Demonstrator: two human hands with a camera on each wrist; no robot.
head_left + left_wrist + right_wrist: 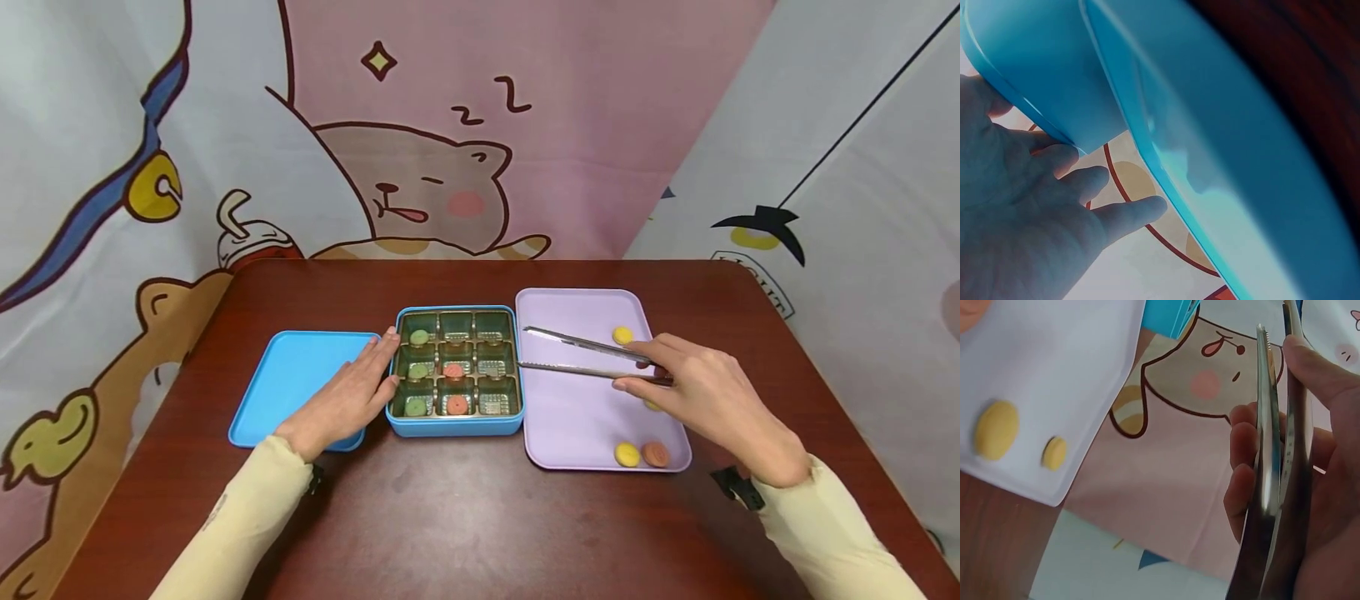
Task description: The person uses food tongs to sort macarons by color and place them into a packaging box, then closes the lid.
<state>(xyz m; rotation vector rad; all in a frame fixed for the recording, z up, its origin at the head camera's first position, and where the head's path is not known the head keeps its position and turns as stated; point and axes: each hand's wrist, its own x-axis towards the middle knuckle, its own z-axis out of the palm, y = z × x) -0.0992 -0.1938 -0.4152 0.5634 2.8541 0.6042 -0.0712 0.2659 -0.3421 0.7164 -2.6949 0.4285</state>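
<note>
Patterned cloth (585,125) with cartoon animals hangs behind a dark brown worktop (465,517). Near the middle of the worktop stands a blue box (456,427), its gold divided insert (495,406) facing up. Three green macarons (416,407) sit one to a compartment down the insert's left column; two pink macarons (457,405) occupy the middle and front compartments of the centre column. Such spacing probably keeps the colours sorted and the soft shells from rubbing together.

Toward the worktop's left edge lies a blue lid (300,383), perhaps put there to leave the box accessible from above. The person's left hand (348,396) reaches across it, fingers extended and touching the box's left rim, seemingly to steady it; nothing is pinched there.

Just beside the box's right side lies a lilac tray (573,417), close enough, one would judge, for a short carry. Its yellow macarons (627,454) rest along the right part: one toward the back right corner, one partly hidden beneath the right hand (708,400), and one near the front edge, next to a brownish-pink macaron (656,454) at the front right corner.

The right hand pinches metal tongs (577,370) near their rear, which likely gives reach and a gentle touch. Their arms are spread with nothing between, tips pointing over the tray's left edge toward the box.
</note>
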